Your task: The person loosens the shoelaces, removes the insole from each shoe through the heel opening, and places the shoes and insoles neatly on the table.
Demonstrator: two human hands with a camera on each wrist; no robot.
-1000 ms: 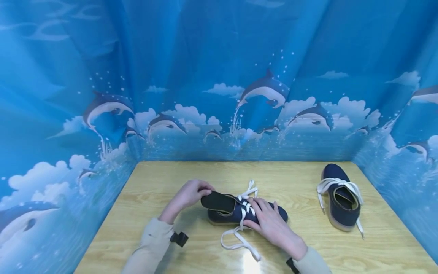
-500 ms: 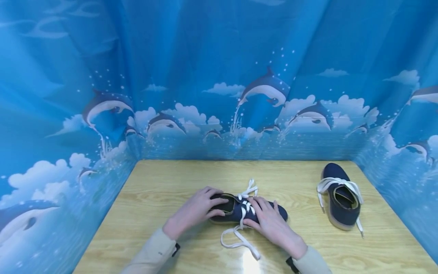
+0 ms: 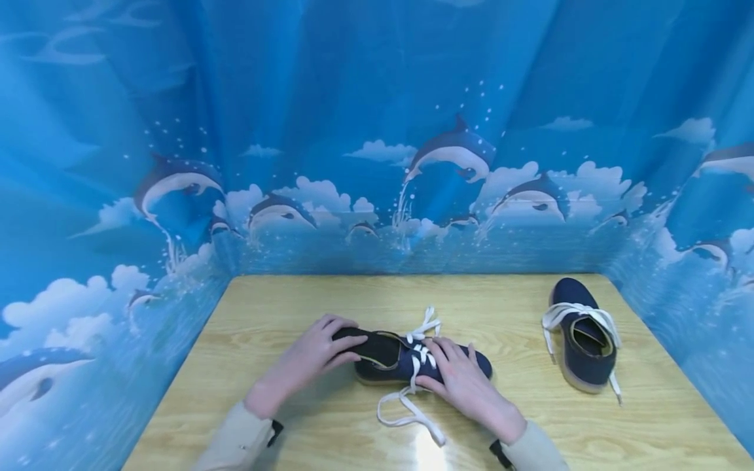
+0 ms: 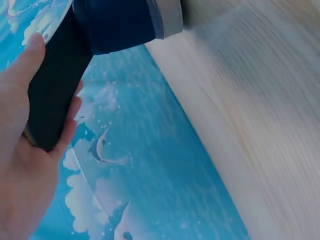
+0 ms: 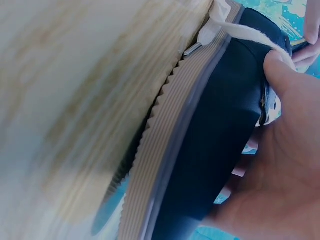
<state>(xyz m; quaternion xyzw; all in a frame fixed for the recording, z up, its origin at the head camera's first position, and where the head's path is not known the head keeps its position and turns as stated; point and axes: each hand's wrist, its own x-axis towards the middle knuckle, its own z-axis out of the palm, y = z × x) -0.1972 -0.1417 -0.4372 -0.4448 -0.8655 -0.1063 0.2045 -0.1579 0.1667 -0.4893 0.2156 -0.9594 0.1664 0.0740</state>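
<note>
A navy canvas shoe (image 3: pixel 406 369) with white laces (image 3: pixel 412 409) lies on the table, toe to the right. My right hand (image 3: pixel 465 386) grips it across the laced front; in the right wrist view the thumb lies on one side of the shoe (image 5: pixel 220 105) and the fingers reach round the other. With its thumb and fingers, my left hand (image 3: pixel 315 347) holds a black insole (image 4: pixel 57 85) by its heel end. That insole slopes out of the shoe's opening past the heel collar, its front part hidden inside the shoe.
A second navy shoe (image 3: pixel 589 347) with tied white laces stands at the right of the wooden table (image 3: pixel 283 297), toe pointing away. Loose lace ends of the first shoe trail on both its sides. A blue dolphin-print curtain (image 3: pixel 365 131) borders the table at back and sides.
My left hand first went down to the shoe's heel with the insole, then drew back left, and more of the insole now shows outside the shoe. The right hand stayed on the shoe.
</note>
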